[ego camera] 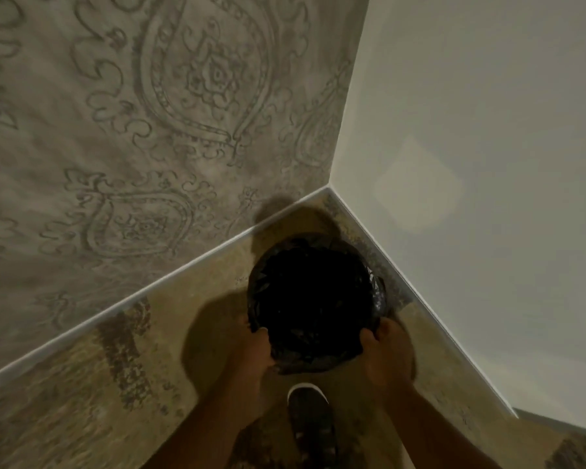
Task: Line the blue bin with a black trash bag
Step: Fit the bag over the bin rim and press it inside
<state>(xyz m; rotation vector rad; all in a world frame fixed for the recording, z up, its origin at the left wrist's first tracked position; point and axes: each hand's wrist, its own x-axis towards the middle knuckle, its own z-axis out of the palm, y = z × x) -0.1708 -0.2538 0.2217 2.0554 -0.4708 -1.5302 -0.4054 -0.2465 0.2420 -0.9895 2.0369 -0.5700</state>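
A round bin stands on the floor in a room corner, fully covered by a black trash bag that lines its inside and folds over its rim; none of the bin's blue shows. My left hand grips the bag-covered rim at the near left. On the near right of the rim, my right hand holds it too. The bin's interior is dark and nothing can be made out in it.
A patterned grey wall rises on the left and a plain white wall on the right, meeting just behind the bin. The floor is a mottled tan carpet. A shoe is planted just in front of the bin.
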